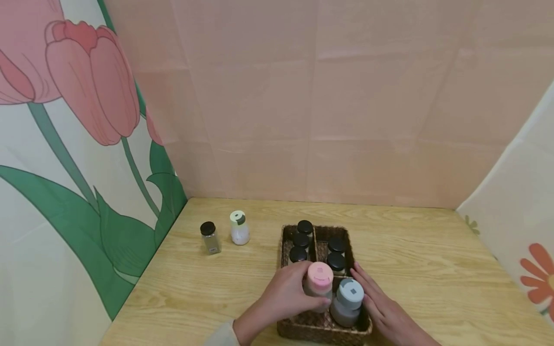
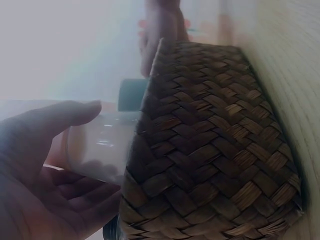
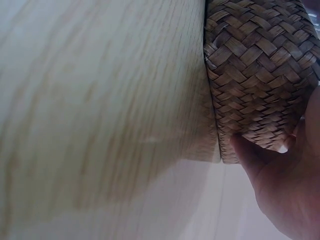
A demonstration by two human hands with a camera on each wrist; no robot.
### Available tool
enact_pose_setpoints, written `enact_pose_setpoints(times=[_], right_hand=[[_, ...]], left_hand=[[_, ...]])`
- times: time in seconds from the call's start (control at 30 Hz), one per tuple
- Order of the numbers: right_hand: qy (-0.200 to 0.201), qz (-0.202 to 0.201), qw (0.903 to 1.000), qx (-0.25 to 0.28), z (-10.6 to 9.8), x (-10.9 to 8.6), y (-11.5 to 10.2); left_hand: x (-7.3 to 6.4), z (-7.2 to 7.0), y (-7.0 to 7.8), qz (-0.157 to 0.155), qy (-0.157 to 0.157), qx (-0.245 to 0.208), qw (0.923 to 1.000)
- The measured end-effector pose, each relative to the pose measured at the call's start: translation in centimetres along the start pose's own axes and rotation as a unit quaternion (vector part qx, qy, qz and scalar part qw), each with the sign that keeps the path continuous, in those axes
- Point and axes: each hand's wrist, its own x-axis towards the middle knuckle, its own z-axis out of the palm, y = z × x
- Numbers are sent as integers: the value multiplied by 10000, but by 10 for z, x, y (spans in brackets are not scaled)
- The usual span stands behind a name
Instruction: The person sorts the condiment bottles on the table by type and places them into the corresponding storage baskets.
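My left hand (image 1: 290,290) grips a clear shaker jar with a pink lid (image 1: 320,276), thumb on one side and fingers on the other. In the left wrist view the glass body (image 2: 102,150) overlaps the basket's rim. The dark brown woven basket (image 1: 324,331) has three compartments. Beside the held jar, a jar with a pale blue lid (image 1: 348,302) stands in the front compartment. My right hand (image 1: 389,310) rests along the basket's right side, fingers fairly straight. Up close, a digit (image 3: 247,152) touches the woven outer wall (image 3: 260,70).
Three black-lidded jars (image 1: 301,240) stand in the basket's back left compartment and two black-lidded jars (image 1: 336,252) in the back right. On the wood-grain table (image 1: 415,250), left of the basket, are a small black-capped jar (image 1: 210,239) and a shaker with a pale green-and-white lid (image 1: 239,228).
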Motion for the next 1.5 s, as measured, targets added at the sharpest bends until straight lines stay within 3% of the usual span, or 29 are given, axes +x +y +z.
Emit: enact_pose_setpoints(times=[0.27, 0.47, 0.67, 1.0, 1.5], right_hand=[[62, -201, 9998, -8, 0, 1, 0], [22, -43, 10000, -73, 0, 0, 0], [135, -321, 9993, -153, 2, 0, 1], [284, -350, 9981, -425, 0, 0, -4], [269, -472, 9975, -458, 1, 1, 0]], left_hand=[[4, 7, -6, 50, -175, 230, 9996], [7, 16, -11, 182, -219, 566, 9980], [9, 22, -17, 171, -400, 586, 9973], [12, 27, -20, 60, -692, 664, 9954], [15, 33, -25, 177, -755, 957, 9924]])
